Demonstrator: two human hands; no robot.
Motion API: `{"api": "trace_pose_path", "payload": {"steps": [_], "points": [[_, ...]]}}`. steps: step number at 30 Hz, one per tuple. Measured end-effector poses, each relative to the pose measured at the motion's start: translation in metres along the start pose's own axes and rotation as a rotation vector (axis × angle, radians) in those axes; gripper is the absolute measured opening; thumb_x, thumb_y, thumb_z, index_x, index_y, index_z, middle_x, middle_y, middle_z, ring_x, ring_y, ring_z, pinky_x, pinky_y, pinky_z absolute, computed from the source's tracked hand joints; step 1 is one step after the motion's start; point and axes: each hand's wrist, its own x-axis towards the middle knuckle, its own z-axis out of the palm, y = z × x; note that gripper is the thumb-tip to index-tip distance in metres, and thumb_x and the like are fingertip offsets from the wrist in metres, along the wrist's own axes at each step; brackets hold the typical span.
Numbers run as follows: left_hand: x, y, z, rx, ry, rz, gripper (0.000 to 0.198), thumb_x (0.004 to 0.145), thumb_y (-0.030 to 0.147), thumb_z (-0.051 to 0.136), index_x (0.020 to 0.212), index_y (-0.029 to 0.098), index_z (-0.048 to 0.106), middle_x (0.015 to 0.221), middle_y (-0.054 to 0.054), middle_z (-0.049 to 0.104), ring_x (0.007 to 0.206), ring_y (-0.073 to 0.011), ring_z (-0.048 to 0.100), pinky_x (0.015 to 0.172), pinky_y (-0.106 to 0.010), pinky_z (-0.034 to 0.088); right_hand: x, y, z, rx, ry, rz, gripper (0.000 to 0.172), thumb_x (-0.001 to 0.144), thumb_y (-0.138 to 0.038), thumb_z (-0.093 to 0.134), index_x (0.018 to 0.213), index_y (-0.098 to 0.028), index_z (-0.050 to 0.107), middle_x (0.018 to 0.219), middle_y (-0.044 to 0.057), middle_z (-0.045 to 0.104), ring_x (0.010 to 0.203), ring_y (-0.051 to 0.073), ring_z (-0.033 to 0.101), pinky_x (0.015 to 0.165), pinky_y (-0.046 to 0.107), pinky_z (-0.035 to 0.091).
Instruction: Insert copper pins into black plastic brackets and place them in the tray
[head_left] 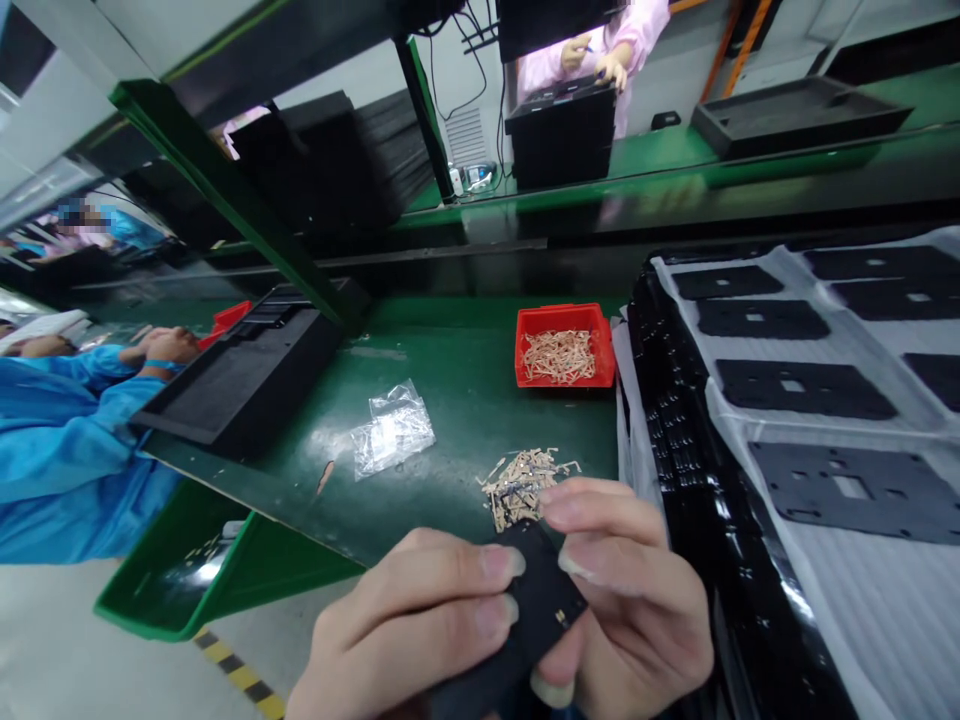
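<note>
Close to the camera, a flat black plastic panel (538, 600) is held tilted, with a small gold-coloured contact near its right corner. My left hand (412, 615) is closed on the panel, two fingers pressed across its face. At the panel's right edge, my right hand (637, 585) is closed, thumb low and fingertips by the upper edge. Whether a small part is also pinched there, I cannot tell. Just beyond the fingers lies a loose pile of small beige and dark strips (521, 485) on the green bench (457, 400).
A red bin (565, 382) holds thin beige strips. Clear plastic bags (394, 430) lie to its left. At right, black panels (806, 388) rest on white-lined trays. A co-worker's blue sleeve (67, 450), a black foam tray (225, 385) and a green bin (157, 610) are at left.
</note>
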Motion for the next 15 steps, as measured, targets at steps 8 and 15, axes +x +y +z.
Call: {"api": "trace_pose_path", "payload": {"steps": [8, 15], "points": [[-0.01, 0.011, 0.003, 0.137, 0.113, -0.039, 0.017, 0.097, 0.045, 0.076, 0.096, 0.028, 0.079, 0.095, 0.002, 0.085, 0.062, -0.0187, 0.075, 0.059, -0.035, 0.069, -0.002, -0.005, -0.003, 0.024, -0.027, -0.01, 0.017, 0.094, -0.036, 0.079, 0.091, -0.022, 0.07, 0.094, 0.003, 0.072, 0.079, 0.018, 0.065, 0.069, 0.04, 0.058], [-0.009, 0.006, 0.004, 0.083, 0.133, -0.022, 0.018, 0.095, 0.045, 0.08, 0.1, 0.028, 0.08, 0.092, 0.0, 0.086, 0.06, -0.0193, 0.076, 0.052, -0.036, 0.066, -0.009, -0.007, -0.014, -0.06, -0.119, -0.038, 0.016, 0.101, -0.036, 0.069, 0.088, -0.026, 0.068, 0.08, 0.001, 0.063, 0.073, 0.021, 0.061, 0.071, 0.046, 0.058]]}}
